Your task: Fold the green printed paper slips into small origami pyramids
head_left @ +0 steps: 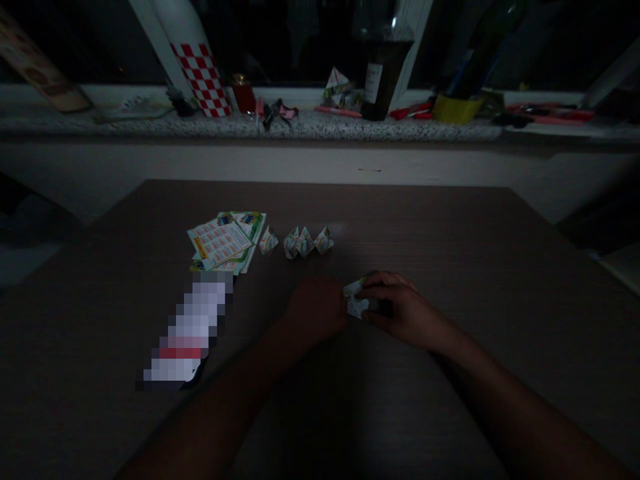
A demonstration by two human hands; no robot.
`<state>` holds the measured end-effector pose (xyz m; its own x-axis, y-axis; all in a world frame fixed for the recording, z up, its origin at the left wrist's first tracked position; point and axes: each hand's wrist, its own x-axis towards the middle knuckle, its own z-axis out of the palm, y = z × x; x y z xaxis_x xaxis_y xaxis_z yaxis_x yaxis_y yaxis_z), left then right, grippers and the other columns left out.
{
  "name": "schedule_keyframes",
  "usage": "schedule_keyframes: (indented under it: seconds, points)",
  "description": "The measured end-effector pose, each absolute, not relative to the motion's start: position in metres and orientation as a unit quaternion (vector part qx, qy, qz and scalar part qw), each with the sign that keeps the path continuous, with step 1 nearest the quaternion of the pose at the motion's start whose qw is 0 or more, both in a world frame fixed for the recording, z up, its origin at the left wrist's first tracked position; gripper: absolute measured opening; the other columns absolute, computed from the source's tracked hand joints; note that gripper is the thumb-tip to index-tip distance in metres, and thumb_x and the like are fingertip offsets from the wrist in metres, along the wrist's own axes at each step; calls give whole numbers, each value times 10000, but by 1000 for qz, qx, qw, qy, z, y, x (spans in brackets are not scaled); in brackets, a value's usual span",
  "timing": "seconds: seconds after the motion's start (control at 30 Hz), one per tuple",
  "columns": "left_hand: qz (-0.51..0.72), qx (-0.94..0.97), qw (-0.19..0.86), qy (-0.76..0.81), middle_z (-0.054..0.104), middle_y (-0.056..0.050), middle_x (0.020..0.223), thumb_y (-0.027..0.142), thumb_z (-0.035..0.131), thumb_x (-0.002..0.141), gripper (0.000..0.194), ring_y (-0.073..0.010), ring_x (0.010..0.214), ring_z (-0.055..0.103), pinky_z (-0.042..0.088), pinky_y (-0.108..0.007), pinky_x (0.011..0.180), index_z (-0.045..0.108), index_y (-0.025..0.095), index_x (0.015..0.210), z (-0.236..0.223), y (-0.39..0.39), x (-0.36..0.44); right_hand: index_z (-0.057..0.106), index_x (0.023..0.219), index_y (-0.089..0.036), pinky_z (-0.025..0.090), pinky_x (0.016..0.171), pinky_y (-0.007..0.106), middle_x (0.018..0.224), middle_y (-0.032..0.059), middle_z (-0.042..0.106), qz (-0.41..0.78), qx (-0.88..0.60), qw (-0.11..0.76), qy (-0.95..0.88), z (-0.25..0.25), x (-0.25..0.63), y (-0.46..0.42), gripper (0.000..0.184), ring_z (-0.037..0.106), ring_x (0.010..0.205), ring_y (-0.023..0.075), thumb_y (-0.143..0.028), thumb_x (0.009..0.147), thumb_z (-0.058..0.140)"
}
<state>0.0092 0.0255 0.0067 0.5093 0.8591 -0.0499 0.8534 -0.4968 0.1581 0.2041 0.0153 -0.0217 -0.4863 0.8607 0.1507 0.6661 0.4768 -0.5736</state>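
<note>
A small printed paper (355, 303), apparently folded, is held between my two hands over the table. My left hand (320, 308) is closed at the paper's left edge, its fingertips mostly hidden in shadow. On the other side, the thumb and fingers of my right hand (400, 305) pinch the paper's right part. Just beyond my left hand stand several small folded paper shapes with pointed tops: one at the left (269, 241), a touching pair (299, 243) and one at the right (324, 241). Left of them lies a pile of printed paper sheets (223, 243).
A phone (195, 327) with a blurred-out screen lies left of my left forearm on the dark wooden table (425, 227). Behind the table, a speckled stone sill (300, 128) bears a red-and-white checked bottle (201, 77), a dark bottle (379, 80), a yellow-based item (455, 109) and small clutter.
</note>
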Motion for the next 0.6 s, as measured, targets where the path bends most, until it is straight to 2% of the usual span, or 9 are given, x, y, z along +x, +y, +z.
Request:
schedule_keyframes:
  seconds: [0.43, 0.6]
  points:
    - [2, 860, 79, 503, 677, -139, 875, 313, 433, 855, 287, -288, 804, 655, 508, -392, 705, 646, 120, 871, 6, 24, 11, 691, 1023, -278, 411, 940, 448, 1129, 46, 633, 207, -479, 213, -826, -24, 201, 16, 284, 570, 1059, 256, -252, 742, 718]
    - [13, 860, 78, 504, 678, -139, 876, 296, 436, 838, 271, -299, 799, 656, 516, -410, 693, 642, 120, 860, 5, 25, 11, 666, 1094, -294, 396, 940, 443, 1156, 48, 613, 201, -472, 205, -834, -21, 201, 14, 338, 549, 1083, 256, -244, 761, 700]
